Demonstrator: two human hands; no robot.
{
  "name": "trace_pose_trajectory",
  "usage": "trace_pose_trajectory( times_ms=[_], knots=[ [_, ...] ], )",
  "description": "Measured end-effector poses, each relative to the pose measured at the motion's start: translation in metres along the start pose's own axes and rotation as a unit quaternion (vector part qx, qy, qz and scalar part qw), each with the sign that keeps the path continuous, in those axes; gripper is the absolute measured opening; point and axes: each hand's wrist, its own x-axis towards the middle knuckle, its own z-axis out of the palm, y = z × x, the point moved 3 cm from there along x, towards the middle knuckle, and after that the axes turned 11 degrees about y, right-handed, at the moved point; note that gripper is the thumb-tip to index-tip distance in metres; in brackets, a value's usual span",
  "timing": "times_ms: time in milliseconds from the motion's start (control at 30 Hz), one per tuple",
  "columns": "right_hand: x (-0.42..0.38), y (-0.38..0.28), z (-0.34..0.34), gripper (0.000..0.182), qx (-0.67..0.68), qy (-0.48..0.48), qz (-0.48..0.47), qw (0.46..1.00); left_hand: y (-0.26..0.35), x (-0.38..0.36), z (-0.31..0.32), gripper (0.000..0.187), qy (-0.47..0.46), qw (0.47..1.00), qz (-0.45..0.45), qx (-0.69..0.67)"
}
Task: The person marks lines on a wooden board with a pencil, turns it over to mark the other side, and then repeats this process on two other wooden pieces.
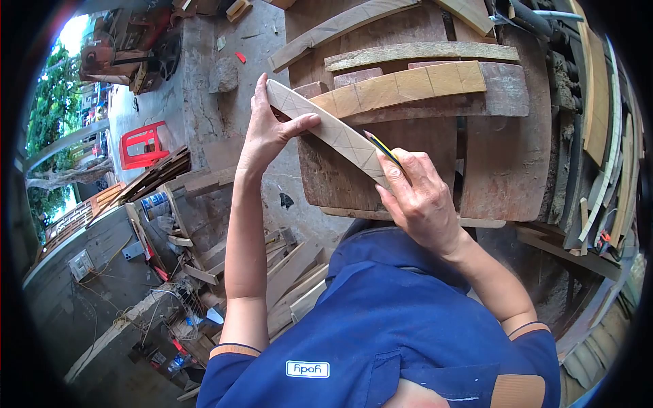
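Observation:
A pale wooden strip, marked with zigzag pencil lines, slants across the front left of the workbench. My left hand grips its far left end, thumb on the marked face and fingers behind. At the strip's lower right end is my right hand, closed around a black and yellow pencil. The pencil's tip points up and left, away from the strip's face. Beyond the strip lies a curved wooden piece with pencil lines across it, resting on a brownish board.
More curved pieces lie farther back on the plank workbench. Long wood strips stack along the right. A red plastic chair stands at left on the floor. Scrap wood lies below, left of my body.

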Motion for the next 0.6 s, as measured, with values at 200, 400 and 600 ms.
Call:
trace_pose_trajectory(
  times_ms=[200, 400, 600],
  knots=[
    [0.000, 0.000, -0.001, 0.055, 0.015, -0.019, 0.010, 1.000, 0.000, 0.001, 0.000, 0.149, -0.003, 1.000, -0.013, 0.002],
    [0.021, 0.009, -0.019, 0.080, 0.195, 0.015, 0.044, 0.980, -0.002, 0.001, 0.000, 0.149, 0.005, 1.000, 0.007, 0.020],
    [0.043, 0.031, -0.017, 0.033, 0.312, 0.034, 0.215, 0.925, 0.002, 0.002, 0.001, 0.147, 0.023, 0.999, 0.041, 0.007]
  ],
)
